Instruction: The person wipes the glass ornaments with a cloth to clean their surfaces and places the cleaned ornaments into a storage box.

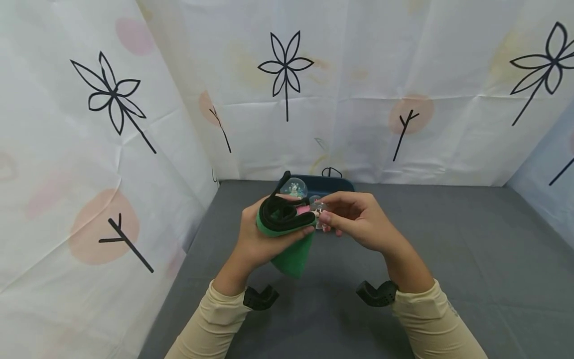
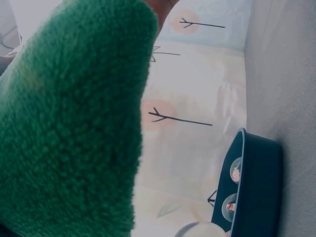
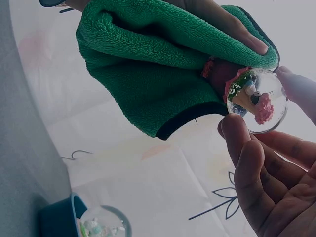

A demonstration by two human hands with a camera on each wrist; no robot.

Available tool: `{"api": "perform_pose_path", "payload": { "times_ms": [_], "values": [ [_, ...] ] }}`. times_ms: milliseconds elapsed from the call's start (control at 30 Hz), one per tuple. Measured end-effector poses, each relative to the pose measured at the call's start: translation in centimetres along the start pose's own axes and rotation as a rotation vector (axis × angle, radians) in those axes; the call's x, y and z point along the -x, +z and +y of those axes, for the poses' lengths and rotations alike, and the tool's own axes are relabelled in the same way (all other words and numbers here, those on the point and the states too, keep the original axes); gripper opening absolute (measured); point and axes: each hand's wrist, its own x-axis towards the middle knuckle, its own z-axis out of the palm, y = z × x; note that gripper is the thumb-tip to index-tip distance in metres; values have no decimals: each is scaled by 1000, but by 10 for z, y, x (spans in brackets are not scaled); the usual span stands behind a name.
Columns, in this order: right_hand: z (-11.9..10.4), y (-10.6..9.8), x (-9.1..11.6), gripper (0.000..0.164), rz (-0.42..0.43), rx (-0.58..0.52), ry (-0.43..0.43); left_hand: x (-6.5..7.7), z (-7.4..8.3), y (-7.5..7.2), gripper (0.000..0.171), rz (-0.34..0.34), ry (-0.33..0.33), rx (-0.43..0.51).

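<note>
A green plush cloth with black edging (image 1: 293, 257) lies folded in my left hand (image 1: 255, 239), which grips it around the base of a small snow globe. In the right wrist view the globe's clear dome (image 3: 274, 94) pokes out of the cloth, tilted sideways, with a pink and green figure inside. Its dark pink base (image 3: 222, 81) is partly covered by the cloth. My right hand (image 1: 365, 222) pinches the dome between thumb and fingertips. In the left wrist view the cloth (image 2: 74, 123) hides most of the left hand.
A dark blue tray (image 1: 345, 185) stands at the back of the grey table (image 1: 448, 249), against a patterned fabric backdrop (image 1: 350, 109). Several snow globes are in it, among them a larger globe (image 1: 293, 187) at its left and two small globes (image 2: 236, 170) seen from the left wrist.
</note>
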Motion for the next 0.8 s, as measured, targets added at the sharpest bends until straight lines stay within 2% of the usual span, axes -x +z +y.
{"api": "perform_pose_path", "payload": {
  "times_ms": [133, 300, 567, 800],
  "values": [
    [0, -1, 1, 23, -3, 13, -7, 0, 0, 0, 60, 2, -9, -7],
    [0, 0, 1, 29, -24, 19, -55, 1, -1, 0, 56, 11, -22, -16],
    [-4, 2, 1, 47, -12, 164, -105, 1, -2, 0, 51, 35, -23, -37],
    [-6, 3, 0, 54, -9, 134, -167, 1, -2, -1, 51, 32, -26, -65]
  ]
}}
